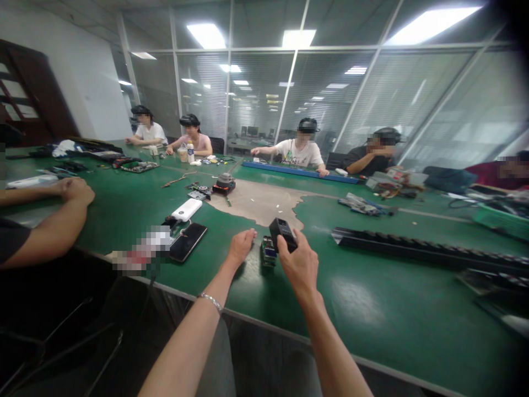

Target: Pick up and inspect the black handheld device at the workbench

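Note:
My right hand (301, 259) is wrapped round a black box-shaped device (282, 231), tilted above the green table (351, 331). Just left of it and below, a small stack of green circuit boards (268, 252) stands on the table. My left hand (242, 246) is beside the boards on their left, its fingers curled together, and anything between its fingertips is too small to make out. A bracelet circles my left wrist.
A black phone (188, 242) and a white power bank (187, 210) lie to the left. A long black rail (425, 248) is at right. Brown sheet (256, 204) lies ahead. A person's forearms (53, 220) rest at left; several people sit across.

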Tool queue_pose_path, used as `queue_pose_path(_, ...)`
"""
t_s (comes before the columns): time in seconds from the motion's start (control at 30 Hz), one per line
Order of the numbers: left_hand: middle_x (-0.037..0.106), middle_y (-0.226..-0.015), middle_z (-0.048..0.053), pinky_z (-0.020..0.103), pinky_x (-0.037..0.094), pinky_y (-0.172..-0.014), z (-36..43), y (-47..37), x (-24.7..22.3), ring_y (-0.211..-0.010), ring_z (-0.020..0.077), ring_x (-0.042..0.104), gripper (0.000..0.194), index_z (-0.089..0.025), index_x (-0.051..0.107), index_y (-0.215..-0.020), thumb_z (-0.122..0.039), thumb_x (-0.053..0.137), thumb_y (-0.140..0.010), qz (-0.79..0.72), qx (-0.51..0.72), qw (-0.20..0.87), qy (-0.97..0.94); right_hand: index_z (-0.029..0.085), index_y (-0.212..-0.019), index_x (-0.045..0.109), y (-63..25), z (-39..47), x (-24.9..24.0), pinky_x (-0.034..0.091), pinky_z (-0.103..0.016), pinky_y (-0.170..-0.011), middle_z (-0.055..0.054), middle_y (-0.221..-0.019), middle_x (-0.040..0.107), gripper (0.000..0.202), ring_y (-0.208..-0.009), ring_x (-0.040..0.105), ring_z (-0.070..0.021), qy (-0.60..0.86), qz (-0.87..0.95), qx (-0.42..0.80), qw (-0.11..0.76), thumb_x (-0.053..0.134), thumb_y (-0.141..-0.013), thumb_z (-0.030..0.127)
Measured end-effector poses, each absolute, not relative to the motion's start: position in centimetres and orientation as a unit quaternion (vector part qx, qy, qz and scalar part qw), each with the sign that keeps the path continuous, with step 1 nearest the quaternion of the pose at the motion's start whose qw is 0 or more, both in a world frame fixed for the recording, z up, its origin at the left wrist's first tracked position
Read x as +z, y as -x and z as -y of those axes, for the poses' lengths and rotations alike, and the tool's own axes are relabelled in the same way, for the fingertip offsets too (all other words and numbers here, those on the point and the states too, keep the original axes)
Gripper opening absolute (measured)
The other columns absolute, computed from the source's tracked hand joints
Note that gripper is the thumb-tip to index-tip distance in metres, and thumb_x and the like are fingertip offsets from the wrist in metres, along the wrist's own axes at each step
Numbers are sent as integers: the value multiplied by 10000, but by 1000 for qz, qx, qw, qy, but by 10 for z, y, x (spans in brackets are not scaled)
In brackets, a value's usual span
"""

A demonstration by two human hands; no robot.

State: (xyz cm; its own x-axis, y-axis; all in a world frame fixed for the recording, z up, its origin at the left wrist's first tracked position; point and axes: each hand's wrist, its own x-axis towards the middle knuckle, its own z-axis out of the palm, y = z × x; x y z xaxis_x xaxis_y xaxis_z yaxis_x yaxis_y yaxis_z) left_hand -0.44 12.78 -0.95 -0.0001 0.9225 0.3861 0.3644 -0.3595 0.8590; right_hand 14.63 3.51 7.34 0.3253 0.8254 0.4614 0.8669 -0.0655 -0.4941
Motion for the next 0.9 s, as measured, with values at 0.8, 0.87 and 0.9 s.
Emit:
queue_pose_path(0.8, 739, -978, 70, 281, 522, -788, -129, 4, -10, -868, 180, 680, 532, -177, 718, -1007, -494, 295, -952, -494, 485, 280, -665, 138, -1407, 361, -179, -19, 10, 446, -338, -800, -134, -1111, 649, 594, -980, 628, -260, 758, 587, -64, 278, 358, -929, 490)
queue_pose_path(0.87, 737, -986, 69, 278, 522, -791, -129, 4, -9, -877, 180, 679, 530, -179, 718, -1008, -494, 295, -952, -494, 485, 280, -665, 132, -1403, 365, -179, -19, 9, 445, -343, -807, -136, -1103, 649, 602, -989, 621, -265, 757, 588, -66, 277, 367, -925, 498)
queue_pose_path(0.9, 736, -992, 70, 278, 522, -794, -129, 4, -9, -884, 180, 679, 529, -178, 718, -1006, -494, 297, -952, -494, 486, 280, -665, 129, -1403, 366, -178, -19, 8, 444, -347, -817, -139, -1110, 646, 610, -998, 617, -268, 756, 589, -66, 279, 371, -923, 505)
